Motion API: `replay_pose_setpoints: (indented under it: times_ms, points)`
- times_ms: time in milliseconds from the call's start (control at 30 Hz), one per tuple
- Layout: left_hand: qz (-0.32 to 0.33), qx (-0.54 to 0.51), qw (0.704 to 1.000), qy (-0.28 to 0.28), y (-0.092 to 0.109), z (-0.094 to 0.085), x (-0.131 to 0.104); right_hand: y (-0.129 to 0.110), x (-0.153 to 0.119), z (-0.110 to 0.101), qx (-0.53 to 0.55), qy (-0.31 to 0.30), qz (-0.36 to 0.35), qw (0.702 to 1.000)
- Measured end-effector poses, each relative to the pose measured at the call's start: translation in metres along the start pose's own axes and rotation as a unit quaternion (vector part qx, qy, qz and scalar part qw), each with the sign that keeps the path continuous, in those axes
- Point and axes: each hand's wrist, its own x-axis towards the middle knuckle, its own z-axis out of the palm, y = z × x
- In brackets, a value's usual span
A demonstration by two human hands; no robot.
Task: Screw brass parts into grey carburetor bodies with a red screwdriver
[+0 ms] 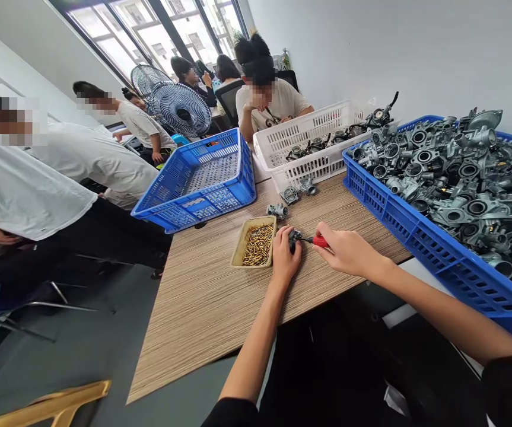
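On the wooden table, my left hand (pixel 286 256) is closed around a small grey metal carburetor body (pixel 295 236), partly hidden by the fingers. My right hand (pixel 343 251) grips a screwdriver by its red handle (pixel 320 241). Its dark shaft points left and meets the carburetor body; the exact spot of contact is too small to make out. Just left of my left hand sits a cream tray (pixel 237 255) of small brass parts (pixel 258 244). Beyond my hands lies another carburetor body (pixel 277 210), with two more near the white crate.
A blue crate (pixel 420 234) heaped with carburetor bodies stands at the right. At the back is a white crate (pixel 300 169) holding several assemblies, beside another blue crate (pixel 193 207). A person (pixel 277 107) sits across the table; others stand at the left near a fan (pixel 180 110).
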Motion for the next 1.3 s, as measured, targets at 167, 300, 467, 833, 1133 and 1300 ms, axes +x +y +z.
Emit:
replay_pose_setpoints:
  times_ms: [167,300,467,833,1133,1300]
  points:
    - [-0.003,0.003,1.000,0.000,0.001,-0.001,0.000,0.000,-0.001,-0.003,-0.018,-0.002,0.004,1.000]
    - [-0.001,0.001,1.000,0.000,0.000,-0.001,0.000,0.001,0.000,-0.004,-0.065,0.005,0.043,0.997]
    - [-0.003,0.000,1.000,-0.002,0.000,0.000,0.000,0.006,0.001,-0.004,-0.065,0.029,0.065,0.995]
    - [-0.007,-0.009,1.000,0.003,-0.001,-0.001,0.001,0.008,0.004,-0.007,-0.103,0.038,0.089,0.990]
    - [-0.009,-0.010,1.000,0.001,-0.001,-0.001,0.001,0.001,0.001,-0.009,-0.110,0.014,0.055,0.992]
    - [-0.011,-0.015,1.000,-0.003,-0.001,-0.001,0.000,0.000,0.001,-0.006,-0.081,0.027,0.056,0.995]
